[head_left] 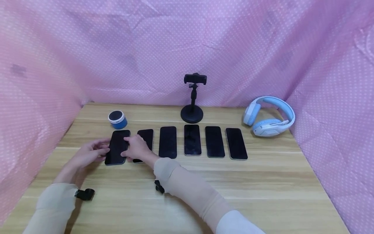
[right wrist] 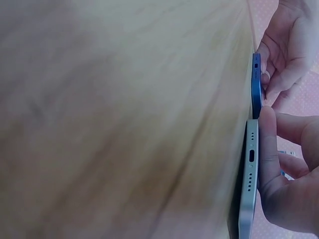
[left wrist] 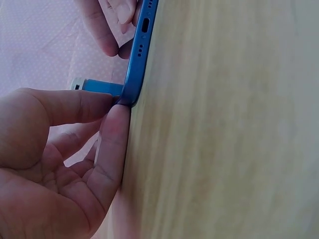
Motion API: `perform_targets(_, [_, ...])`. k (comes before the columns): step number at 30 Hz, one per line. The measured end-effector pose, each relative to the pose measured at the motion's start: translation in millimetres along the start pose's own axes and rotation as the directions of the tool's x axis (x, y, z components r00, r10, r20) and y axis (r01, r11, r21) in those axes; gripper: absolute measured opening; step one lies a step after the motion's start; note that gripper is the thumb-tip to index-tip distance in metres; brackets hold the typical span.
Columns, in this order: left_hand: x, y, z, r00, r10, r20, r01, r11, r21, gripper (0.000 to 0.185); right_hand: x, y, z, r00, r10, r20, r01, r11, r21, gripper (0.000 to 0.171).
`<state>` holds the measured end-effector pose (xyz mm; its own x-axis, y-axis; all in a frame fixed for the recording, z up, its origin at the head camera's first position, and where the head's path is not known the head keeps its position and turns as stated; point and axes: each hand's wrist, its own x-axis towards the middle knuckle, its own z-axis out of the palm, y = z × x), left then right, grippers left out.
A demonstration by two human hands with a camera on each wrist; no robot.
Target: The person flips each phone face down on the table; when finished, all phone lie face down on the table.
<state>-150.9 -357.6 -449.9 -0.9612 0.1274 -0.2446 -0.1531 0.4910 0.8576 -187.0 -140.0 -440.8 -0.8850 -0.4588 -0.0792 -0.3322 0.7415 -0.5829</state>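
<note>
At the left end of a row lies a blue-edged smartphone (head_left: 118, 148), its dark screen facing up. My left hand (head_left: 91, 152) holds it at the left edge; in the left wrist view, thumb and a finger pinch its corner by the port end. From the other side, my right hand (head_left: 138, 148) grips the right edge with thumb and fingertips. That hand reaches over a second smartphone (head_left: 148, 138) with a silver edge, partly covering it. In the right wrist view, the silver-edged phone (right wrist: 248, 184) sits below the right fingers, beside the blue one (right wrist: 256, 87).
Rightward along the wooden table (head_left: 204, 188), several more dark-screened phones (head_left: 168, 142) continue the row. Behind them stand a blue speaker (head_left: 118, 122) and a black phone stand (head_left: 192, 113). White and light-blue headphones (head_left: 267, 127) lie at the right. Pink dotted cloth (head_left: 163, 52) surrounds the table.
</note>
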Motion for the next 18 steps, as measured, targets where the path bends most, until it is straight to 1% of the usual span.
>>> perform_targets(7, [-0.6, 2.5, 0.5, 1.0, -0.015, 0.002, 0.015, 1.0, 0.005, 0.054, -0.6, 0.0, 0.9, 1.0, 0.007, -0.01, -0.007, 0.999, 0.032, 0.066])
perform_targets(13, [-1.3, 4.0, 1.8, 1.0, -0.013, -0.005, 0.013, 1.0, -0.008, 0.055, -2.0, 0.5, 0.3, 1.0, 0.023, -0.007, -0.022, 0.997, 0.072, 0.066])
perform_targets(18, [-1.3, 3.5, 0.2, 1.0, -0.014, 0.004, 0.014, 1.0, -0.008, 0.054, -1.7, 0.6, -0.8, 1.0, 0.026, 0.0, -0.026, 0.996, 0.083, 0.067])
